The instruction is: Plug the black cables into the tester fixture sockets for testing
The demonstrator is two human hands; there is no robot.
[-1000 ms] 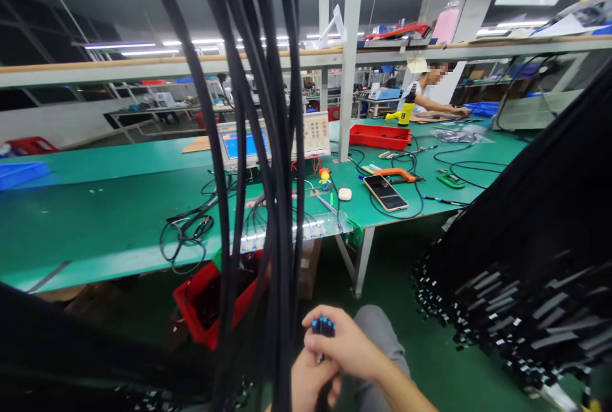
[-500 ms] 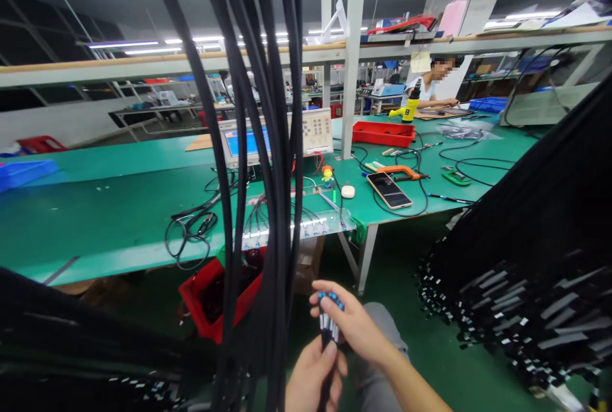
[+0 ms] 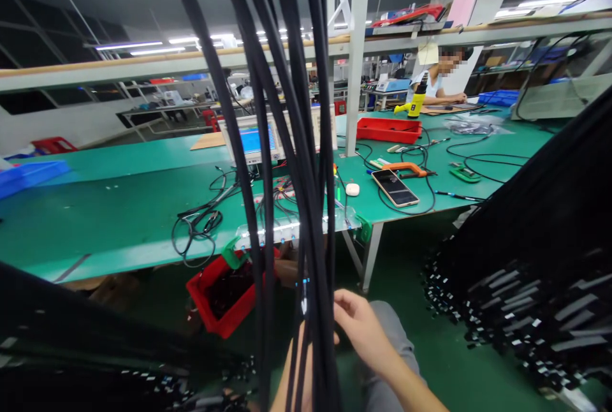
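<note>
Several black cables (image 3: 287, 112) hang down close in front of me and partly cover both hands. Behind them, low in the view, my left hand (image 3: 302, 358) is closed round a cable bundle, whose blue-tipped ends (image 3: 304, 291) with white labels stick up above it. To its right is my right hand (image 3: 356, 323), its fingers bent and their tips hidden behind the hanging cables; whether it touches the bundle does not show.
Past my hands stands a green table (image 3: 129, 220) with a phone (image 3: 395, 187), an orange clamp (image 3: 408, 168) and a red tray (image 3: 389, 130). A red bin (image 3: 224, 297) sits below. Dense cables (image 3: 521, 259) hang at right. A person (image 3: 437, 83) sits beyond.
The hanging cables have shifted right across my hands. My left hand and the bundle have moved left, away from my right hand, which had its fingers on the blue-tipped ends. The view has turned slightly.
</note>
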